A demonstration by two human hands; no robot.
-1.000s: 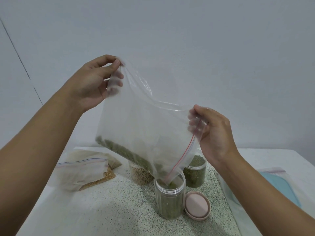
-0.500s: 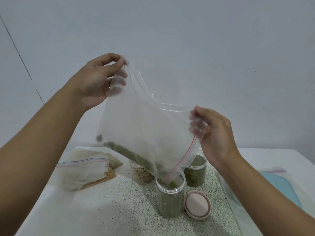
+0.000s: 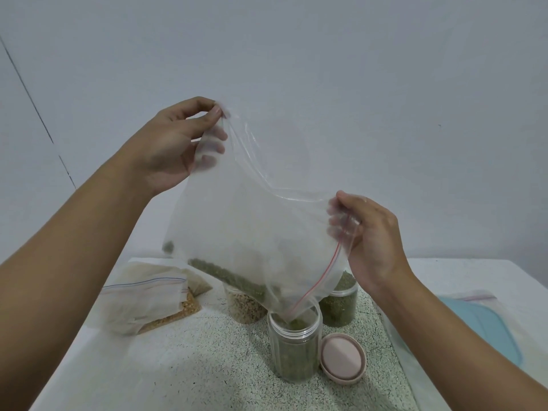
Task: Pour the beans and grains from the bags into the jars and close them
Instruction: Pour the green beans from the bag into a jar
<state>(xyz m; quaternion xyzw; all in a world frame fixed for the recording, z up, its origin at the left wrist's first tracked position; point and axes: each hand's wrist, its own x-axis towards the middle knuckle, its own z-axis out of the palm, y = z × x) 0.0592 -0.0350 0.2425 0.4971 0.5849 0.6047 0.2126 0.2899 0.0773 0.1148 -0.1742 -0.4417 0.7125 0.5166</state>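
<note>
I hold a clear zip bag tilted over an open clear jar part-filled with green beans. My left hand pinches the bag's raised bottom corner. My right hand grips the bag's edge by the red zip strip, lower down. A band of green beans lies along the bag's lower side and runs toward its mouth, which dips into the jar. The jar's pink lid lies on the table beside it.
Behind stand a jar of green beans and a jar of pale grains. Several zip bags with yellow and brown grains lie at the left. A blue board under a clear bag lies at the right on the white table.
My left hand has lifted the bag's bottom corner a little higher. The beans have slid further down toward the bag's mouth, leaving a small clump at the left edge.
</note>
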